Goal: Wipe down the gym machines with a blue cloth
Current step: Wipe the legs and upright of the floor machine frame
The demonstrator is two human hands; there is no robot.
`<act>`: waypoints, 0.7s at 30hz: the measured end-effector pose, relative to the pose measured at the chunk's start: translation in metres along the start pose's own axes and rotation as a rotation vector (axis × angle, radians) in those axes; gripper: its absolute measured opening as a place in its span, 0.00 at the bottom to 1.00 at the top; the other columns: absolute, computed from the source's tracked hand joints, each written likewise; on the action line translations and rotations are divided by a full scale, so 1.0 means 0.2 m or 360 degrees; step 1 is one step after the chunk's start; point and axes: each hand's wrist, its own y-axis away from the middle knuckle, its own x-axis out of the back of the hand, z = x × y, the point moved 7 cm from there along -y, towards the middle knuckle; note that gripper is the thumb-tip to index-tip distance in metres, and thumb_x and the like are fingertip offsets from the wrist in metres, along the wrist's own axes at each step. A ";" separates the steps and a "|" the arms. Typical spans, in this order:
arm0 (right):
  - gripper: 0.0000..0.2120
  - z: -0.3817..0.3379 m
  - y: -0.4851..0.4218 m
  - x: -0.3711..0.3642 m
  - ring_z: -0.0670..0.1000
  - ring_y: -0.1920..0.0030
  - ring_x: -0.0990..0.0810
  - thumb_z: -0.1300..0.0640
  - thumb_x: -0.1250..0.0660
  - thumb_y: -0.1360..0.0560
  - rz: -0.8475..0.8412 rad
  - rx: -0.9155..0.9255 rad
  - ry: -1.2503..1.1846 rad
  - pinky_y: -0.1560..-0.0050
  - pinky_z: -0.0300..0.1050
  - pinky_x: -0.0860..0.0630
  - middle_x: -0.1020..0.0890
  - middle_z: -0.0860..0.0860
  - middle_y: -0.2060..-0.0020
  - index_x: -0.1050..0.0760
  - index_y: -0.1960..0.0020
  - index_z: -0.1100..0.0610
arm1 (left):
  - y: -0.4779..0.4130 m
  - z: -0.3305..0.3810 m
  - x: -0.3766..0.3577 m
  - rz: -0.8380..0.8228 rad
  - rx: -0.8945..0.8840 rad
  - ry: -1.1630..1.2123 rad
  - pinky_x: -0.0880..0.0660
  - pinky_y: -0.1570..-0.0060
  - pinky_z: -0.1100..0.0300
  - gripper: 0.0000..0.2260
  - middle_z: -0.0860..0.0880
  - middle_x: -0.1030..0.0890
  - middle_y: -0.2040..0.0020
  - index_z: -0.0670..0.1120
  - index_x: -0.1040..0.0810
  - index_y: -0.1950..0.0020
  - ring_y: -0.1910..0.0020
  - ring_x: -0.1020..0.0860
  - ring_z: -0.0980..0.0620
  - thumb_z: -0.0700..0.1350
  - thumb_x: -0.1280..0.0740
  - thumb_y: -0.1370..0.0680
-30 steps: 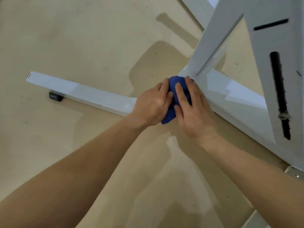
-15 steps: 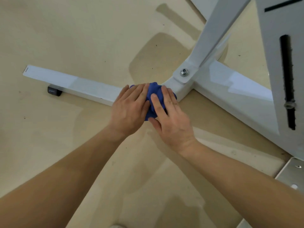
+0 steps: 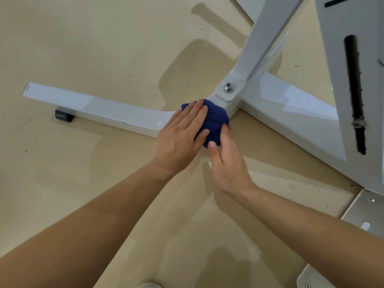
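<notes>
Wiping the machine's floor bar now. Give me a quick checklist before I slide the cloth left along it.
1. Blue cloth sits on the white floor bar beside the joint: ok.
2. Left hand presses flat on the cloth: ok.
3. Right hand touches the cloth's near edge: ok.
4. Bolt uncovered by the cloth: ok.
5. Rubber foot below the bar, off its top face: ok.
6. Cloth underside clean: cannot tell.

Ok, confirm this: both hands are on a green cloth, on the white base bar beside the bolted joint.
Not quite. The head view shows the cloth is blue, not green. The rest stands: the left hand and the right hand are both on it, on the white base bar beside the bolted joint.
</notes>
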 end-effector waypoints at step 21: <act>0.13 0.04 -0.12 0.03 0.44 0.52 0.20 0.56 0.37 0.20 0.0270 -0.0327 -0.0150 0.50 0.37 0.26 0.18 0.45 0.51 0.26 0.36 0.51 | 0.00 -0.02 0.00 0.0025 -0.0142 -0.0254 0.34 0.29 0.48 0.20 0.42 0.30 0.26 0.39 0.30 0.27 0.28 0.29 0.46 0.45 0.41 0.17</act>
